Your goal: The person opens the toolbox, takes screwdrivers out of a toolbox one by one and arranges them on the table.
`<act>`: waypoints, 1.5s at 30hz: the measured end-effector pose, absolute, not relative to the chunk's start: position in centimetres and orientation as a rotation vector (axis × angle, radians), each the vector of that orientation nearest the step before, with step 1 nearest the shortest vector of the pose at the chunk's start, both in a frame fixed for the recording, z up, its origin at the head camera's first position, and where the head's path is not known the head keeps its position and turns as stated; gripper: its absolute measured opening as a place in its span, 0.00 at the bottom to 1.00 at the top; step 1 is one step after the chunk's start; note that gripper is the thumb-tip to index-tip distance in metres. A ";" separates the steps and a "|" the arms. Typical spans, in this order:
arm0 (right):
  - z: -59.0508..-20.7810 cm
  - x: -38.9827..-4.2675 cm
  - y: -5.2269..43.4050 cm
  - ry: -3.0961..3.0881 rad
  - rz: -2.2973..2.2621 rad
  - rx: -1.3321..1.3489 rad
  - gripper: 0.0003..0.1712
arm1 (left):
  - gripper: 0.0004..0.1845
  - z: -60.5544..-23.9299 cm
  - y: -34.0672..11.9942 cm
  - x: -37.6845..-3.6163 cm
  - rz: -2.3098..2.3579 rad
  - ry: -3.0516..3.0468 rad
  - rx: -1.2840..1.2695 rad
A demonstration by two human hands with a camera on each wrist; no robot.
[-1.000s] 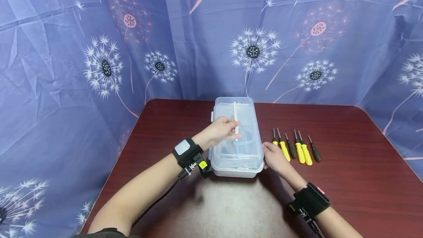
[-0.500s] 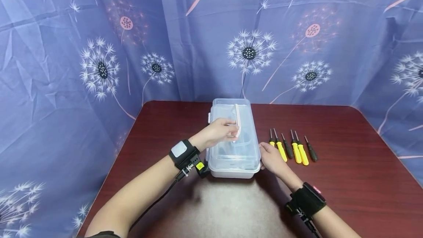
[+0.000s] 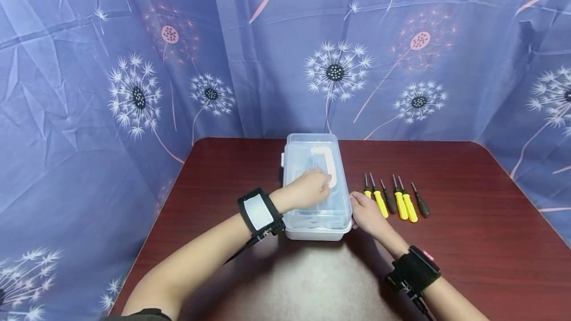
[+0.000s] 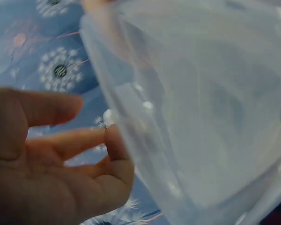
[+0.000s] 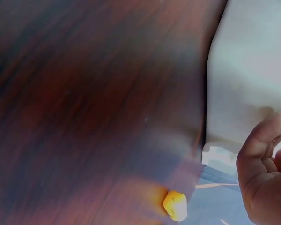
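Note:
A translucent plastic storage box (image 3: 314, 219) with a lid and a white carrying handle (image 3: 330, 162) stands on the table. My left hand (image 3: 310, 190) is over the lid, its fingers at the near end of the handle, which lies folded towards the right. In the left wrist view, a gap shows between the thumb (image 4: 61, 108) and the loosely bent fingers (image 4: 98, 180) of that hand, beside the blurred box wall (image 4: 215, 93). My right hand (image 3: 368, 214) holds the box at its right edge, with curled fingers (image 5: 260, 140) against the wall. The inner side of this hold is partly hidden.
Several screwdrivers (image 3: 410, 207) with yellow or black handles lie in a row right of the box. The dark red wooden table (image 3: 473, 232) ends at a patterned blue curtain (image 3: 267, 73). A latch (image 3: 283, 159) sits on the box's left side.
My left hand has turned over and moved slightly right and nearer, and the handle has tipped from upright down to the right. The right hand has kept its place at the box.

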State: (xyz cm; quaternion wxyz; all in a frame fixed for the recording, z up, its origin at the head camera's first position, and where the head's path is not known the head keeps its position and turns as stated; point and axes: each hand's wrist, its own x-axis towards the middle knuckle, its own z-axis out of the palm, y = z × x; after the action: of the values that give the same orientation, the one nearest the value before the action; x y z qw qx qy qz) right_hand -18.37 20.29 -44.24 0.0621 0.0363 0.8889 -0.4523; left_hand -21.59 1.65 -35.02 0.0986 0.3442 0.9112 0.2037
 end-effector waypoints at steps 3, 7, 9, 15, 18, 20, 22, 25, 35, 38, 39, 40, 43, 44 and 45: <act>-44.2 -18.4 20.4 2.681 -1.375 0.098 0.19 | 0.20 -35.3 2.2 -21.1 0.330 2.768 1.073; -44.2 -18.6 20.6 2.681 -1.377 0.098 0.19 | 0.19 -35.4 2.7 -20.6 0.205 2.832 1.111; -44.3 -18.6 20.7 2.688 -1.374 0.104 0.19 | 0.20 -35.5 2.7 -20.6 0.249 2.830 1.102; -44.4 -18.4 20.6 2.666 -1.376 0.092 0.19 | 0.20 -36.4 0.4 -20.6 0.781 2.881 0.914; -44.3 -18.5 20.4 2.648 -1.363 0.099 0.19 | 0.22 -37.5 -1.8 -20.5 0.993 2.989 0.698; -44.0 -18.8 20.5 2.645 -1.339 0.107 0.20 | 0.27 -38.5 -3.0 -20.5 1.065 3.019 0.546; -43.7 -19.3 20.9 2.642 -1.301 0.126 0.20 | 0.32 -39.5 -3.8 -20.5 1.122 2.989 0.437; -43.1 -20.5 21.4 2.646 -1.223 0.122 0.21 | 0.36 -40.9 -4.4 -20.5 1.224 2.887 0.327; -43.3 -24.7 22.6 2.802 -0.944 -0.105 0.29 | 0.33 -43.0 -4.2 -20.6 1.469 2.745 0.243; -43.5 -25.3 22.7 2.734 -0.994 -0.156 0.31 | 0.33 -43.2 -4.0 -20.6 1.457 2.758 0.244; -43.5 -25.4 22.7 2.715 -1.004 -0.168 0.31 | 0.33 -43.2 -4.0 -20.6 1.453 2.760 0.239; -43.5 -25.5 22.8 2.696 -1.009 -0.185 0.31 | 0.33 -43.2 -4.0 -20.5 1.449 2.761 0.231; -43.5 -25.9 22.8 2.681 -0.993 -0.232 0.27 | 0.32 -43.0 -4.2 -20.4 1.450 2.759 0.202; -43.5 -26.0 22.8 2.687 -0.985 -0.248 0.25 | 0.32 -42.9 -4.3 -20.4 1.449 2.761 0.195; -43.5 -26.0 22.8 2.702 -0.970 -0.261 0.24 | 0.32 -42.9 -4.4 -20.4 1.446 2.763 0.189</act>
State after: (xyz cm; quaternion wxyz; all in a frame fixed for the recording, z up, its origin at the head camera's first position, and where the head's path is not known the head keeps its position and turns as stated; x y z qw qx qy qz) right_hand -26.02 22.79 -43.53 0.1292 -0.0899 0.9294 -0.3337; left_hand -20.36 -4.41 -42.89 0.0086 0.0606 0.8844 0.4628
